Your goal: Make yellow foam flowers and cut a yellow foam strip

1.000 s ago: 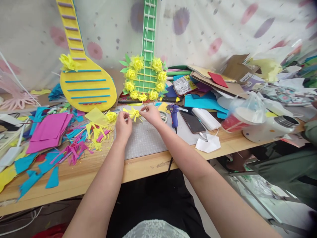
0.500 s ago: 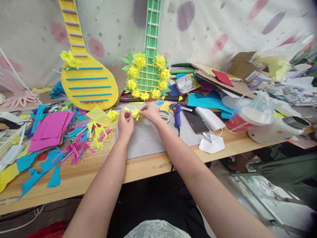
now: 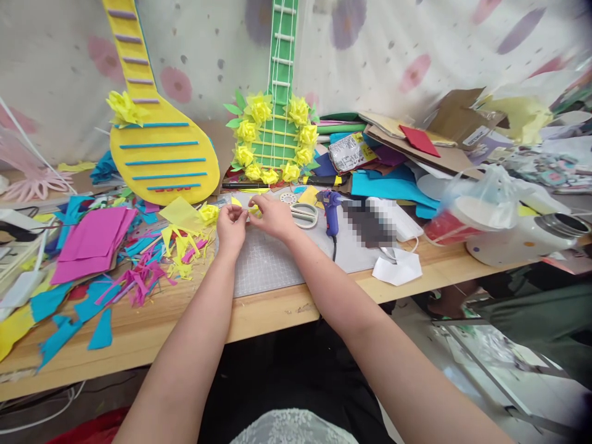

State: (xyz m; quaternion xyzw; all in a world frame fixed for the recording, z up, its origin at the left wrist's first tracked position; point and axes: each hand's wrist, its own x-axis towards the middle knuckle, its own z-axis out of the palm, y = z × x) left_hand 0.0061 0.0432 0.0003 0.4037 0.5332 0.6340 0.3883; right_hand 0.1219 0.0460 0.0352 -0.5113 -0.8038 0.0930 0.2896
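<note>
My left hand (image 3: pixel 232 227) and my right hand (image 3: pixel 274 216) meet over the back of the grey cutting mat (image 3: pixel 268 265). Their fingers are pinched together around a small yellow paper flower (image 3: pixel 236 201), which they mostly hide. Another yellow paper flower (image 3: pixel 209 214) lies just left of my left hand. Behind my hands stands a green paper guitar (image 3: pixel 280 105) ringed with yellow flowers and green leaves. To its left stands a yellow paper lute-like instrument (image 3: pixel 161 148) with blue strips. Scissors (image 3: pixel 306 214) and a purple glue gun (image 3: pixel 331 213) lie right of my right hand.
Coloured scraps (image 3: pixel 143 271) and magenta sheets (image 3: pixel 95 243) cover the table's left side. At right are a blurred-out dark object (image 3: pixel 370 223), a white power bank (image 3: pixel 401 219), a bagged red-and-white tub (image 3: pixel 462 225) and a white flask (image 3: pixel 522 237). Cardboard (image 3: pixel 425 145) is piled behind.
My right hand has moved left, closer to my left hand. The flower between them, plainly seen before, is now largely covered by fingers. The view has shifted slightly.
</note>
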